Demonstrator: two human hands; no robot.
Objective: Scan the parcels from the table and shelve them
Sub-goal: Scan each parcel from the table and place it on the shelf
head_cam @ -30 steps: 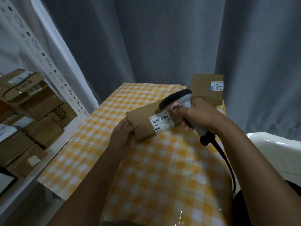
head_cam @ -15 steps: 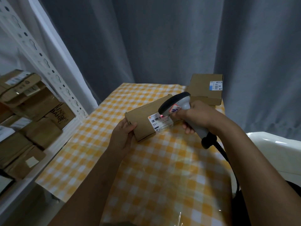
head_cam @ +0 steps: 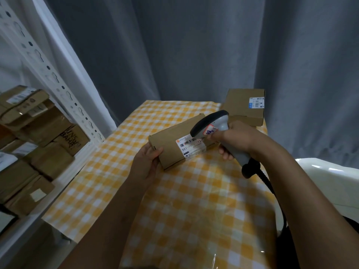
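Scanner over the parcel label

Your left hand grips the flat brown cardboard parcel by its end; your right hand wraps the grey handheld barcode scanner, head just above the white label.

The left hand grips a brown parcel over the checkered table. The right hand holds a scanner above its label.

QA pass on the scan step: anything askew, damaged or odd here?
Nothing damaged or spilled. The left hand holds the parcel tilted off the checked tablecloth while the right hand aims the scanner at its label. The shelved boxes are stacked unevenly, some askew.
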